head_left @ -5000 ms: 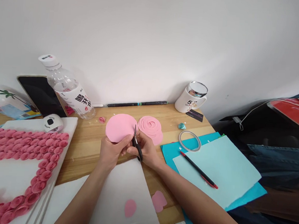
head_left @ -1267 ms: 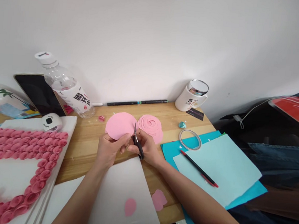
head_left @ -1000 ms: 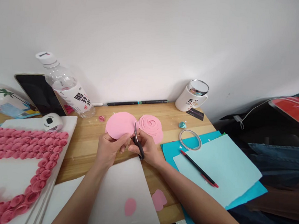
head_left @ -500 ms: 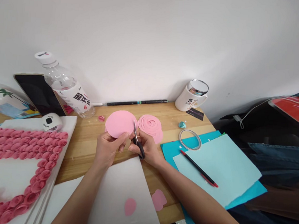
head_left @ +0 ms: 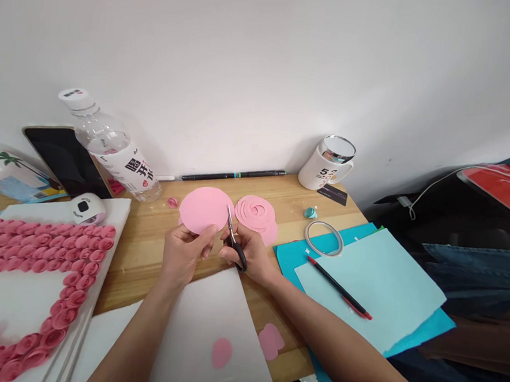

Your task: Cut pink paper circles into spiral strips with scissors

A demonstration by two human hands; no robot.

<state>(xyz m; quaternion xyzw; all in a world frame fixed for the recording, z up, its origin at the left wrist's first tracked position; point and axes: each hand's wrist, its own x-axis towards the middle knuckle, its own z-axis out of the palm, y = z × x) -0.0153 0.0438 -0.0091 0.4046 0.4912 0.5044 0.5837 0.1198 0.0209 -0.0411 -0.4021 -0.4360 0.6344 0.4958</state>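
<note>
My left hand pinches the lower edge of a round pink paper disc between thumb and fingers. In my right hand is a pair of scissors with black handles. Their blades point up and away, at the right edge of the disc. Just to the right, a pink paper spiral lies on the table, partly over another pink piece. A small rolled pink paper flower sits left of the disc. Fingers hide part of the scissor handles.
On the left, a white board bears rows of pink paper roses. A bottle, phone and mug stand near the wall. Blue paper sheets on the right hold a pencil and a tape roll.
Both hands stay almost in place. The scissors and the right edge of the disc have shifted very slightly.
</note>
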